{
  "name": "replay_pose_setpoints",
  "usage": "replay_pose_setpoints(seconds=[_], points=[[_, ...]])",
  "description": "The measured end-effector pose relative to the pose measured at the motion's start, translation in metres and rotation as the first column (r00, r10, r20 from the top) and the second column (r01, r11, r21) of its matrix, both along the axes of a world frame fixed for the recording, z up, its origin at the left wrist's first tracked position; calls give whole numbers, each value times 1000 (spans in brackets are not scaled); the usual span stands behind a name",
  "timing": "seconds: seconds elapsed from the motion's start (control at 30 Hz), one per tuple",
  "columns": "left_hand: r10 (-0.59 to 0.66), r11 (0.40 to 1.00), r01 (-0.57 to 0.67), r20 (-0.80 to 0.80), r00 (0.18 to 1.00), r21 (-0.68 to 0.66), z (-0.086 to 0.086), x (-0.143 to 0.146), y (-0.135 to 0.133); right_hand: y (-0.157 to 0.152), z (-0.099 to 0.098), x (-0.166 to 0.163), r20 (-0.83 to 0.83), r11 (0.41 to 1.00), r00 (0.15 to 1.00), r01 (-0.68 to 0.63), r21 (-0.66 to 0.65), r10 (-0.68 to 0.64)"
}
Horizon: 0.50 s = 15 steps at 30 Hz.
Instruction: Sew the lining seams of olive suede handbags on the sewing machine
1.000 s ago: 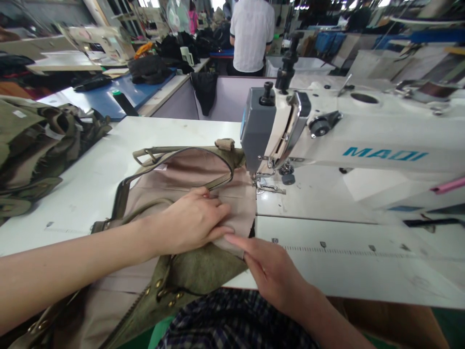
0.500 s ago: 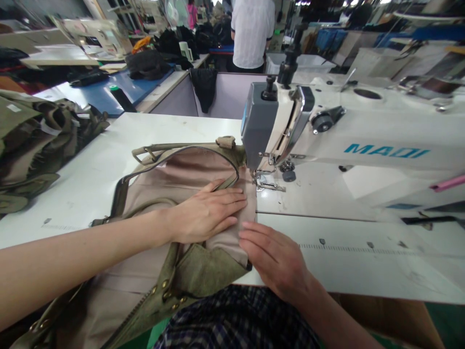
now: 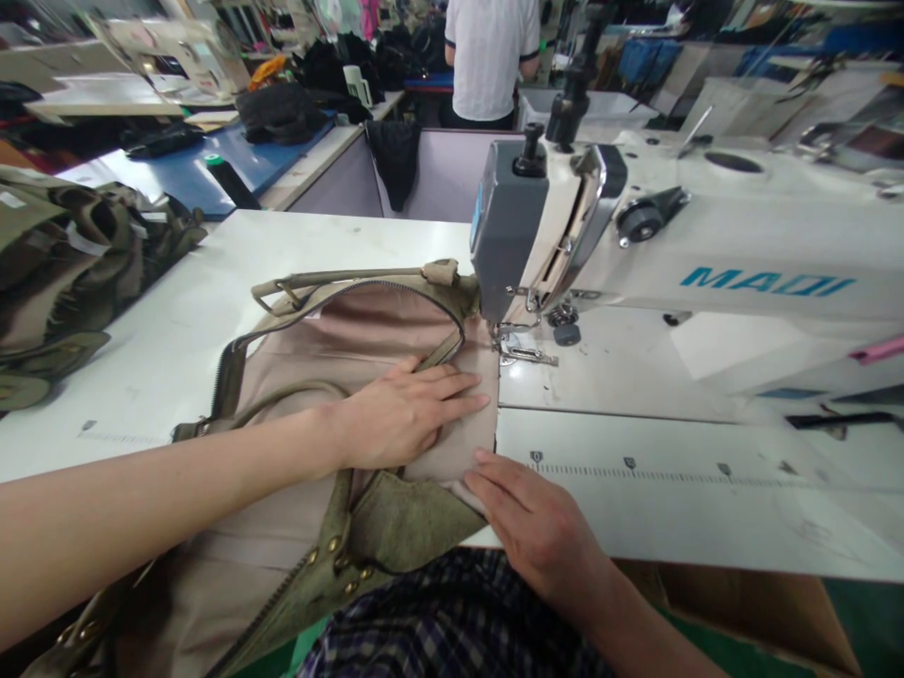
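Observation:
An olive canvas bag [image 3: 416, 523] with a pinkish-beige lining [image 3: 452, 452], a dark zipper and brass rivets lies spread on the white sewing table. Its right edge reaches under the presser foot [image 3: 503, 344] of the sewing machine [image 3: 636, 226]. My left hand [image 3: 402, 410] rests flat on the lining, fingers spread and pointing at the edge, just left of the needle area. Nearer to me, my right hand [image 3: 540, 523] has its fingers closed together on the bag's lower right edge; its thumb is hidden. A bag strap runs beneath my left wrist.
More olive bag pieces [image 3: 77, 273] are heaped at the left of the table. Behind are a blue worktop with a green-topped thread cone [image 3: 232, 182], a black cloth [image 3: 394, 160] over a partition, another sewing machine [image 3: 173, 56], and a person in a white shirt [image 3: 491, 61].
My right hand has slid slightly toward me along the bag's edge, now covering its lower corner. The fingers of my left hand have spread a little. The bag has barely moved.

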<state>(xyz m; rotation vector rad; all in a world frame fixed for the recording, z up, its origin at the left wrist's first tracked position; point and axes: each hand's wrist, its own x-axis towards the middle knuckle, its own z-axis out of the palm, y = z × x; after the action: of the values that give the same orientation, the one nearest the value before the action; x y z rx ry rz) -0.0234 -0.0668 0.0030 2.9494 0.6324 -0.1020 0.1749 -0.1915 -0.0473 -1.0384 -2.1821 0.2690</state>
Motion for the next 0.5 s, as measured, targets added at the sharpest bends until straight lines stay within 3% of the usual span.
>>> replay_pose_setpoints(seconds=[0.5], points=[[24, 998, -26, -38, 999, -52, 1, 8, 0, 1, 2, 3, -3, 999, 999, -35, -41, 34]])
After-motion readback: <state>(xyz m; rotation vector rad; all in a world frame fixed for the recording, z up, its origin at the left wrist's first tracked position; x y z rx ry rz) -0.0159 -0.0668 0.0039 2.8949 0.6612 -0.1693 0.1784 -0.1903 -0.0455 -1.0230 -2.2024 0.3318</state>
